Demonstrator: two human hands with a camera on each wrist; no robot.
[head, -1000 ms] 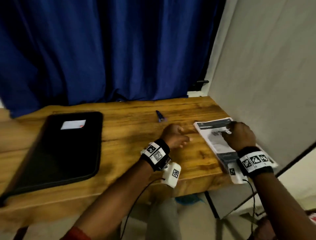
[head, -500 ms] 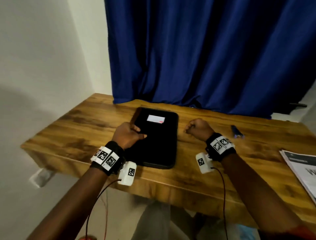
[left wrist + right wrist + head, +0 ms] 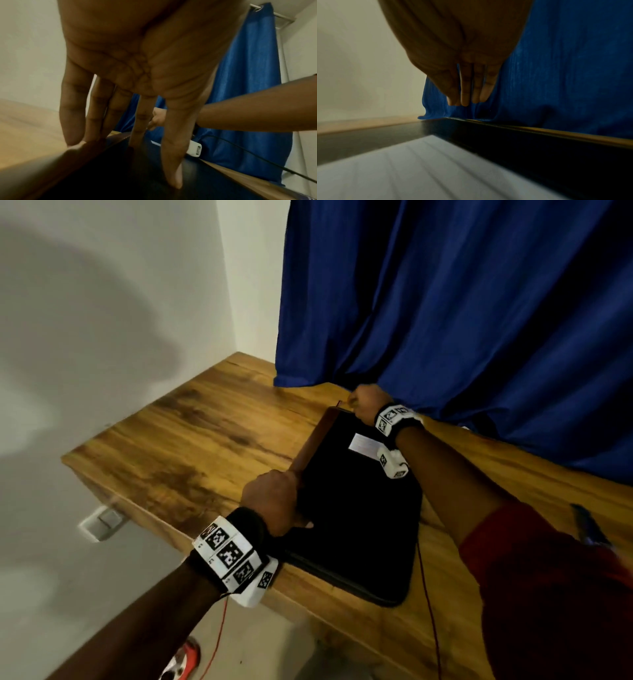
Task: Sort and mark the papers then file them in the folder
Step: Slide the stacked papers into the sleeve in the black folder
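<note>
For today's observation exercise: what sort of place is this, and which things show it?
Probably a home desk corner: a wooden table against a plain wall, a blue curtain, and a black folder.

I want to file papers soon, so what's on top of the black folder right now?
On the black folder lie a white label and the left hand, gripping its left edge. The right hand is at the far corner. The inside is hidden.

Black wristbands (image 3: 236, 546) – white square-coded tags, white cameras – red sleeve (image 3: 534, 546).
</note>
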